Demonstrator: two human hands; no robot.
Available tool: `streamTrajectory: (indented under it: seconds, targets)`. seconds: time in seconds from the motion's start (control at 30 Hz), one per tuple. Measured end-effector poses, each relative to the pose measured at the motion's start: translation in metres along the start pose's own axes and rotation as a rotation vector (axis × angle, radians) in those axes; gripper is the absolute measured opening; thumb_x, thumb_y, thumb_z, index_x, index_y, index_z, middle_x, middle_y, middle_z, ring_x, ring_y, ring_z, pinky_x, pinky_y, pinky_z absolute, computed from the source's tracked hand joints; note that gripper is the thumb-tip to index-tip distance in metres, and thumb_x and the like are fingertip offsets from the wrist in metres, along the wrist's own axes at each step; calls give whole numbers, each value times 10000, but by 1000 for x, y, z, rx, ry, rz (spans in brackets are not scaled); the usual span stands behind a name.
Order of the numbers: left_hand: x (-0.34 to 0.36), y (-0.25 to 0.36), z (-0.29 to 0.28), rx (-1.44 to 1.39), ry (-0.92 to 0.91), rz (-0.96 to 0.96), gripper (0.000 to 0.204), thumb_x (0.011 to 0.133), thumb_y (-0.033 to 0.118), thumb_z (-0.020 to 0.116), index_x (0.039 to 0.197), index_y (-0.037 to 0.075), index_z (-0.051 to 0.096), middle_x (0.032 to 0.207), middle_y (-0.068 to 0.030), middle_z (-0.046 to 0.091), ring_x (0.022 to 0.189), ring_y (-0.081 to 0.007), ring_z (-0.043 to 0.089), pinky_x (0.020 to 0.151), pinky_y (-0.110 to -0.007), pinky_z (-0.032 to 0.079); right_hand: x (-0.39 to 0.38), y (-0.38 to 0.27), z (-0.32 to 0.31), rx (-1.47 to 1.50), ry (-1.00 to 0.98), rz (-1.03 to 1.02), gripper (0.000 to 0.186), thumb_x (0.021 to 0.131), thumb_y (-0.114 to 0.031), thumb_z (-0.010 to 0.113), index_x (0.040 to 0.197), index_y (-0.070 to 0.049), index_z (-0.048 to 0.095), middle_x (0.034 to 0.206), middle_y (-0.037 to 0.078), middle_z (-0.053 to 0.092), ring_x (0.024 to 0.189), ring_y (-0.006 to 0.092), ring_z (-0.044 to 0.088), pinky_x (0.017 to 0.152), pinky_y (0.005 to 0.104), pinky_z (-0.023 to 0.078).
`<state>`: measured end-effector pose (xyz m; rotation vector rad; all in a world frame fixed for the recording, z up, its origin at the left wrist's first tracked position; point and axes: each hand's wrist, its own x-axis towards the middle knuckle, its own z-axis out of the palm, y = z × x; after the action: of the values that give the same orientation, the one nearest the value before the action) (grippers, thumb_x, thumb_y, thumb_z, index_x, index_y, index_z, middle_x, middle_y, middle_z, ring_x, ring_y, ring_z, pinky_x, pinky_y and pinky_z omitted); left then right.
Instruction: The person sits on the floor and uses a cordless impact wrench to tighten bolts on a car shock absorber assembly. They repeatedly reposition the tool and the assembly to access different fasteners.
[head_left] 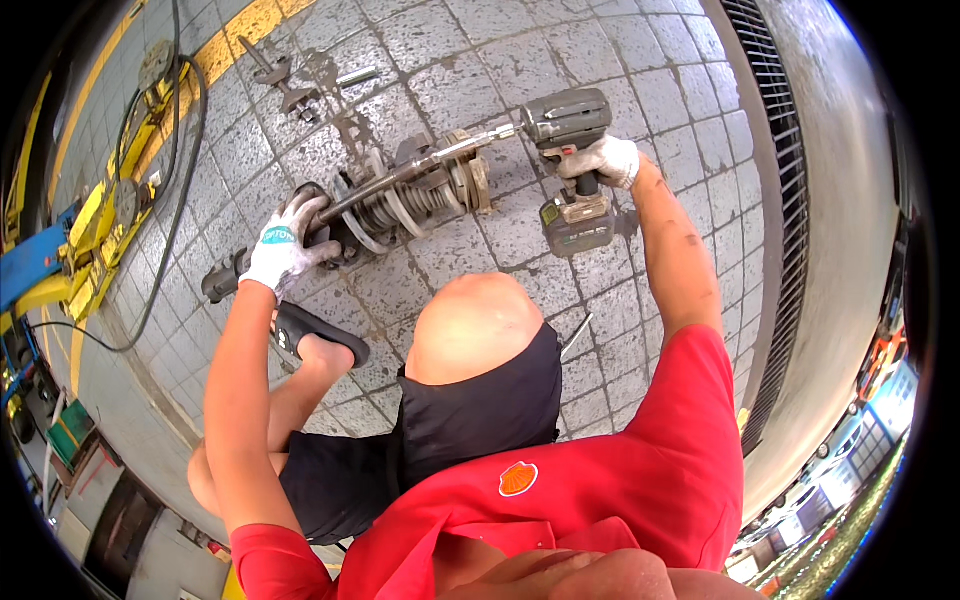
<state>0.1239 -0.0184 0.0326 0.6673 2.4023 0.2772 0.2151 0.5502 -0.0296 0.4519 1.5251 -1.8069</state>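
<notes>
Driver [567, 118], cordl.: gripped in R hand [607, 161], 1 o'clock, arm [682, 250] extended; L hand [284, 246], 10 o'clock, clasped over coil-spring strut [408, 203].

Left glove [275, 262] showing white with green patch [279, 235]; right glove [612, 162] showing white. Drill [568, 118] looking dark grey, shirt [630, 475] red, shorts [485, 405] black. Floor tiles [500, 40] forming grey grid.

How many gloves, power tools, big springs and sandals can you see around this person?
White gloves, one on the left hand and one on the right hand: 2
Cordless power tool: 1
Big coil spring: 1
Black sandal: 1
Total: 5
</notes>
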Motion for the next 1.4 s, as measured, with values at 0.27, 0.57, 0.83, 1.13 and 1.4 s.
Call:
streamTrajectory:
  seconds: [0.27,0.57,0.83,1.13,1.4]
  targets:
    - [3,5,-6,-17,-28,-6,891,780,427,882,1553,154,534,1678,-147,433,1522,-474,394,1260,-525,360,-12,-18,19,41,-42,-29,382,852,-94,829,1215,-24,736,1054,78,763,870,173,713,795,356,610]
    - [3,2,-4,10,-31,-15,890,783,457,883,1561,210,529,1690,-109,420,1507,-518,389,1247,-558,380,-10,-11,12,38,-54,69,404,824,-94,827,1214,-38,741,1042,58,744,837,157,681,732,346,581]
    - [9,3,-5,-23,-39,25,889,773,351,902,1547,128,527,1655,-152,446,1513,-451,400,1256,-527,357,-16,-8,16,61,-58,146,399,832,-80,821,1216,-21,734,1025,62,740,819,157,677,721,349,583]
    - [13,0,-6,20,-32,81,890,748,318,933,1517,96,542,1625,-159,488,1502,-418,442,1236,-496,405,-13,25,32,182,-144,39,390,850,-123,819,1215,-27,724,1000,72,743,775,146,672,683,334,578]
    - [16,2,-12,32,-83,14,891,763,413,903,1533,146,545,1640,-137,466,1470,-472,446,1234,-532,399,-21,19,40,41,-34,-123,406,817,-51,821,1210,10,741,1039,92,777,903,192,737,808,360,628]
